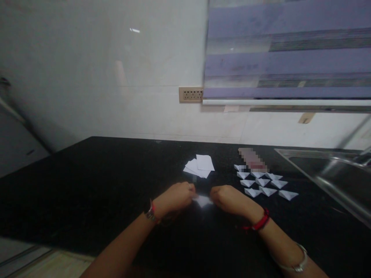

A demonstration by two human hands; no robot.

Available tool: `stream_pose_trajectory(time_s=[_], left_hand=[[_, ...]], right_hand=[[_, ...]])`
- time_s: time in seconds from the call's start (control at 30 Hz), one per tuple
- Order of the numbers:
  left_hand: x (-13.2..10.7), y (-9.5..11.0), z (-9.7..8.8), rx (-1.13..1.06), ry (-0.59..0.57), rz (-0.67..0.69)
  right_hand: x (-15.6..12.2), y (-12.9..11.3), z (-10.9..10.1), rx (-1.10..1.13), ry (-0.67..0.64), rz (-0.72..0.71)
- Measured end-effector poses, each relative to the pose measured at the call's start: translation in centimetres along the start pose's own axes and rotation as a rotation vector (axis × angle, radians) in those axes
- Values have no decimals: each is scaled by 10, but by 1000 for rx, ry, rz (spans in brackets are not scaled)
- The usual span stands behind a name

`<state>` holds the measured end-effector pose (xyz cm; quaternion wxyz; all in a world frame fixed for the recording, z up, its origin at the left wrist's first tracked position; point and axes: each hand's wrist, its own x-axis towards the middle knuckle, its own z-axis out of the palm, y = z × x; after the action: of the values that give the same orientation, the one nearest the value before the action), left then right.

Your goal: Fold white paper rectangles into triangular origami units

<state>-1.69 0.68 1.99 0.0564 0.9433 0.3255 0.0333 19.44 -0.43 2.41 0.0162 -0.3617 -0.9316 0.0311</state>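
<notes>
Between my two hands is a small piece of white folded paper, pointed toward me, just above or on the black countertop. My left hand has its fingers closed on the paper's left corner. At the right corner, my right hand pinches it with curled fingers. Beyond my hands lies a loose stack of white paper sheets. To the right, several folded white paper pieces stand in rough rows. The fingertips are partly hidden and slightly blurred.
A pixelated pinkish flat object lies behind the folded pieces. The steel sink is set into the counter at the right. A wall with a socket strip and a purple striped blind rises behind.
</notes>
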Motion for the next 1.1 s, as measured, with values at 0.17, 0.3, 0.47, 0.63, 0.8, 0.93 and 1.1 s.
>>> stream_pose_trajectory(time_s=[0.17,0.3,0.47,0.63,0.8,0.93,1.1], left_hand=[[-1,3,-3,-14,1,7],[-2,4,-4,-14,20,6],[-2,2,-3,-39,10,35],[-2,2,-4,-36,4,24],[-4,3,-5,-38,5,-4],[-4,1,-5,-15,23,-33],[-6,-1,-6,9,35,-49]], right_hand=[[-6,1,-3,-11,-15,44],[-8,6,0,-37,1,97],[-1,4,8,8,102,67],[4,-1,14,28,117,4],[5,-3,13,27,92,41],[4,-5,11,-11,108,68],[4,-4,11,23,84,62]])
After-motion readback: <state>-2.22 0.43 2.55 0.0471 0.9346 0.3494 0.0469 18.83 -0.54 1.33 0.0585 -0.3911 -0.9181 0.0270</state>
